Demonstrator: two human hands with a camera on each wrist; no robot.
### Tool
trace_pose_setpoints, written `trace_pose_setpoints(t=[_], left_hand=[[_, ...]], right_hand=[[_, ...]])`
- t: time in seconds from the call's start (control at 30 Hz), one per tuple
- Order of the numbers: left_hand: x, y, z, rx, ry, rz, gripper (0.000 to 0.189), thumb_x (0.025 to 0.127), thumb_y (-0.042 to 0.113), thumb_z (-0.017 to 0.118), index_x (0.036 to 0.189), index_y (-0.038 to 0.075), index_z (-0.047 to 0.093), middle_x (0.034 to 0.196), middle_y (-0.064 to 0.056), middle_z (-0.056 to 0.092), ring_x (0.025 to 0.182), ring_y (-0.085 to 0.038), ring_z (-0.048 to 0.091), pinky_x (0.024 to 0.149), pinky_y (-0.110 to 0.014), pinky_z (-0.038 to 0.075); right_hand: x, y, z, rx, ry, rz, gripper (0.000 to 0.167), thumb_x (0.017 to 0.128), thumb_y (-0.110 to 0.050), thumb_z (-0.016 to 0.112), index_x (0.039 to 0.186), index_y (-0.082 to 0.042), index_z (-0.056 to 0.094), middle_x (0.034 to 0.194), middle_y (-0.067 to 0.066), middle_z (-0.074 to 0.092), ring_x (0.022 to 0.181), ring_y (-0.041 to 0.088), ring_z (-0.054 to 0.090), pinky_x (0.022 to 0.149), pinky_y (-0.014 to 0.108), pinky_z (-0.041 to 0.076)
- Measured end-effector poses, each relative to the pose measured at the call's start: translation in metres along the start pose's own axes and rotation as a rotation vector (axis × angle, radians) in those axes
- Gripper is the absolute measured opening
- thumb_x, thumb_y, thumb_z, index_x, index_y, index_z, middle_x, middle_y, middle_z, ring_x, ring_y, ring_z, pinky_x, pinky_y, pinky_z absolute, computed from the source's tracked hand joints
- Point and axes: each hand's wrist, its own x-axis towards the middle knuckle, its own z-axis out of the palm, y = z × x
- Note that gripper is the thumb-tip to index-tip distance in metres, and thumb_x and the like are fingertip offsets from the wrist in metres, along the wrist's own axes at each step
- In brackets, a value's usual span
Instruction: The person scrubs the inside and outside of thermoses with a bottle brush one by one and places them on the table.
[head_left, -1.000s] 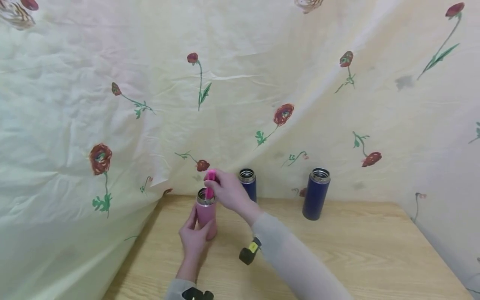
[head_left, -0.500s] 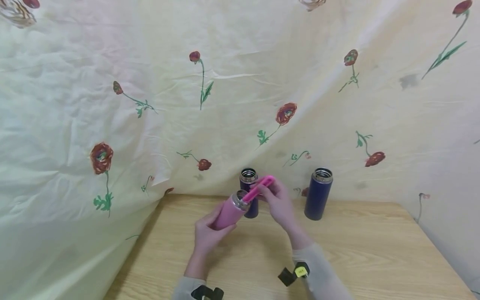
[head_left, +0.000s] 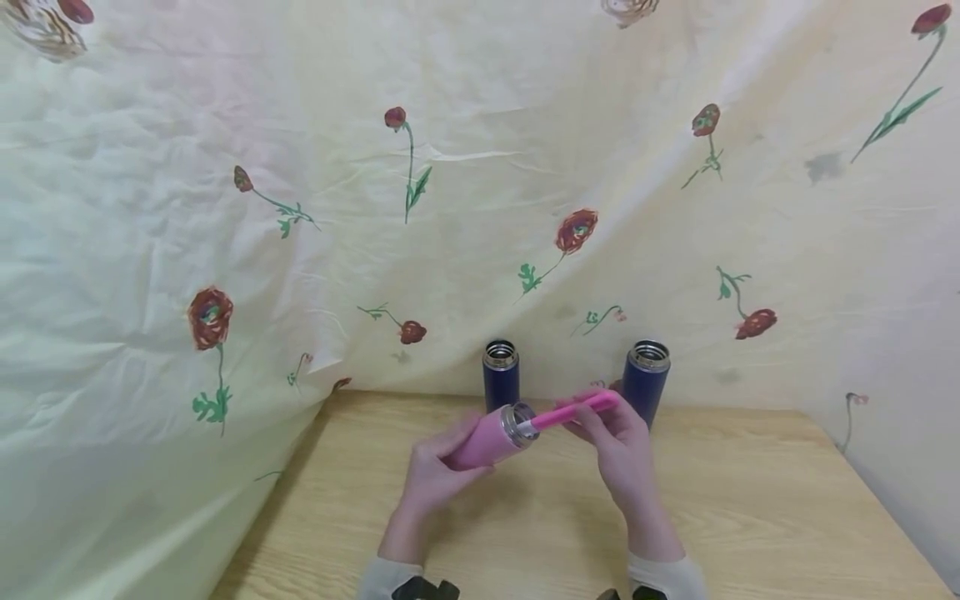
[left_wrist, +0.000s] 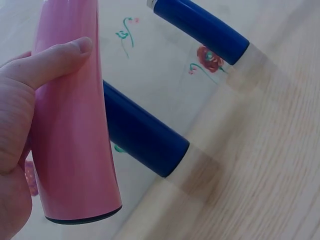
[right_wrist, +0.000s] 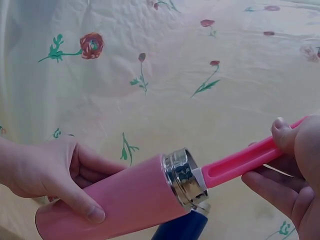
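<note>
Compared with half a second ago, we see the pink bottle [head_left: 491, 440] and the pink-handled tool [head_left: 557, 415] shifted rightward together, the bottle tipped further over towards lying flat. The left hand [head_left: 435, 472] grasps the bottle round its body, thumb on one side and fingers on the other, keeping it above the bench [head_left: 540, 533], probably to steady it while it tilts. The right hand [head_left: 621, 442] pinches the handle between thumb and fingers, and the tool's white end runs into the open metal mouth; how it ends inside we cannot tell. We judge that the mouth faces the right hand so that tool and bottle lie nearly in line. Further out, the left blue bottle [head_left: 501, 387] stands uncapped behind the pink one, and the right blue bottle [head_left: 647, 383], also uncapped, is partly hidden by the right hand. Both stand well apart near the floral cloth [head_left: 450, 192], perhaps to leave us working room in front
</note>
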Motion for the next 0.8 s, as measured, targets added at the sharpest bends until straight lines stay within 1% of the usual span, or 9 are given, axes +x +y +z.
trace_pose_setpoints(t=[0.13,0.23,0.3,0.4,0.47,0.57,0.63,0.7,0.8], left_hand=[[0.000,-0.003,0.004,0.024,-0.006,0.056,0.073,0.068,-0.001,0.099,0.136,0.002,0.072,0.137,-0.010,0.070,0.125,-0.032,0.069,0.111,-0.039,0.051],[0.000,-0.004,0.006,0.034,0.002,0.087,0.072,0.067,-0.003,0.099,0.134,0.000,0.073,0.135,-0.014,0.071,0.123,-0.033,0.070,0.110,-0.036,0.051],[0.000,-0.004,0.007,0.025,0.002,0.096,0.072,0.067,-0.004,0.098,0.133,-0.001,0.073,0.135,-0.016,0.071,0.123,-0.033,0.070,0.111,-0.034,0.051],[-0.003,-0.004,0.007,0.016,-0.003,0.096,0.072,0.066,-0.005,0.098,0.133,-0.002,0.073,0.135,-0.018,0.070,0.125,-0.035,0.069,0.113,-0.035,0.048],[-0.003,-0.005,0.007,0.014,-0.006,0.083,0.072,0.067,-0.004,0.098,0.134,0.000,0.073,0.136,-0.017,0.070,0.126,-0.034,0.068,0.114,-0.035,0.047],[-0.004,-0.007,0.006,0.033,-0.006,0.081,0.072,0.068,-0.002,0.098,0.135,0.002,0.072,0.137,-0.016,0.070,0.127,-0.033,0.068,0.115,-0.037,0.046],[-0.004,-0.007,0.005,0.053,-0.004,0.091,0.072,0.068,-0.002,0.098,0.135,0.003,0.073,0.137,-0.017,0.069,0.127,-0.033,0.068,0.115,-0.039,0.046],[-0.004,-0.007,0.005,0.076,-0.004,0.114,0.072,0.067,-0.003,0.098,0.134,0.001,0.073,0.137,-0.018,0.069,0.127,-0.035,0.068,0.114,-0.042,0.047],[-0.002,-0.007,0.005,0.104,-0.009,0.140,0.071,0.066,-0.005,0.098,0.132,0.000,0.073,0.137,-0.016,0.070,0.126,-0.036,0.068,0.114,-0.047,0.047]], right_hand=[[-0.006,-0.004,-0.004,0.030,0.009,-0.026,0.017,0.104,0.008,0.062,0.115,0.019,0.058,0.107,0.009,0.081,0.098,0.019,0.079,0.087,0.041,0.064],[-0.008,-0.010,-0.008,0.020,0.024,-0.022,0.020,0.104,0.007,0.063,0.118,0.020,0.059,0.109,0.013,0.080,0.098,0.020,0.079,0.087,0.041,0.063],[-0.009,-0.015,-0.011,0.003,0.042,-0.010,0.021,0.105,0.004,0.063,0.120,0.018,0.061,0.111,0.014,0.080,0.099,0.019,0.079,0.088,0.040,0.063],[-0.013,-0.021,-0.013,-0.034,0.080,0.016,0.020,0.105,0.001,0.065,0.121,0.012,0.066,0.112,0.013,0.080,0.100,0.019,0.079,0.088,0.039,0.063],[-0.014,-0.025,-0.015,-0.051,0.110,0.030,0.020,0.106,-0.001,0.065,0.123,0.010,0.066,0.111,0.012,0.080,0.100,0.018,0.079,0.087,0.038,0.063],[-0.014,-0.030,-0.016,-0.061,0.155,0.040,0.023,0.106,-0.001,0.065,0.124,0.012,0.065,0.111,0.010,0.081,0.099,0.019,0.079,0.087,0.037,0.063],[-0.014,-0.033,-0.017,-0.053,0.186,0.046,0.025,0.105,-0.001,0.065,0.125,0.013,0.065,0.113,0.007,0.081,0.099,0.019,0.079,0.087,0.038,0.063],[-0.014,-0.035,-0.017,-0.054,0.210,0.056,0.026,0.105,-0.003,0.066,0.126,0.013,0.066,0.116,0.006,0.080,0.099,0.018,0.079,0.087,0.037,0.063],[-0.015,-0.040,-0.018,-0.059,0.234,0.068,0.026,0.104,-0.004,0.068,0.126,0.010,0.068,0.120,0.005,0.079,0.101,0.019,0.079,0.087,0.036,0.062]])
